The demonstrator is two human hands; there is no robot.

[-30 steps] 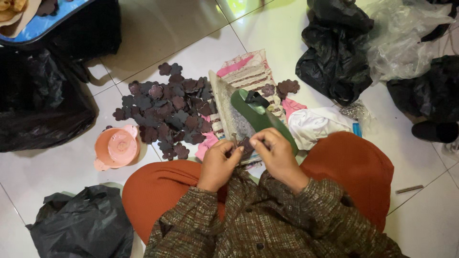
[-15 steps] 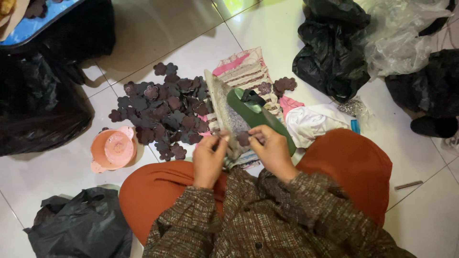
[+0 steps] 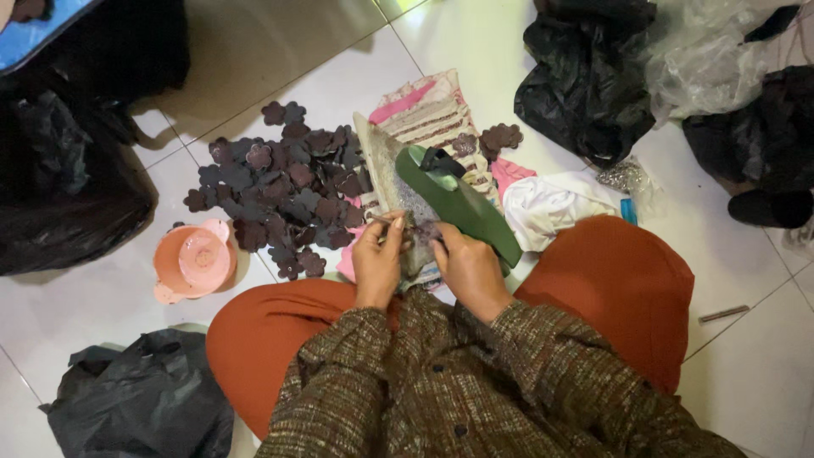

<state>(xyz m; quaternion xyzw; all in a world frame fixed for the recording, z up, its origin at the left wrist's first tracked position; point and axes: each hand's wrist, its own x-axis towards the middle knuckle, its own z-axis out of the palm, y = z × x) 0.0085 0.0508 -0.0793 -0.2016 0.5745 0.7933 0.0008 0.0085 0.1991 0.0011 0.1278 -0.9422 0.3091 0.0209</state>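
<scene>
- Dark piece (image 3: 421,231): small, held between both hands above the lap, just in front of the green sandal (image 3: 462,203). Its exact shape cannot be told.
- Black bags: one (image 3: 59,182) at far left, one (image 3: 140,403) at lower left on the floor. Contents hidden.
- Pink bowl (image 3: 193,261): on the floor tiles, left of the knee. It appears to hold nothing but a moulded base.
- Flower pile (image 3: 280,191): many dark flower-shaped cut-outs spread on the floor, just beside the bowl.
- Left hand (image 3: 378,263): fingers closed, pinching the piece's left edge.
- Right hand (image 3: 469,271): fingers closed on the piece's right side.
- Step in hand, judged: fine two-handed work on one piece. A further move would call for a steady pinch.
- Striped cloth (image 3: 428,110): lies under the sandal.
- Bags at upper right: black (image 3: 585,93) and clear (image 3: 708,64); contents not discernible.
</scene>
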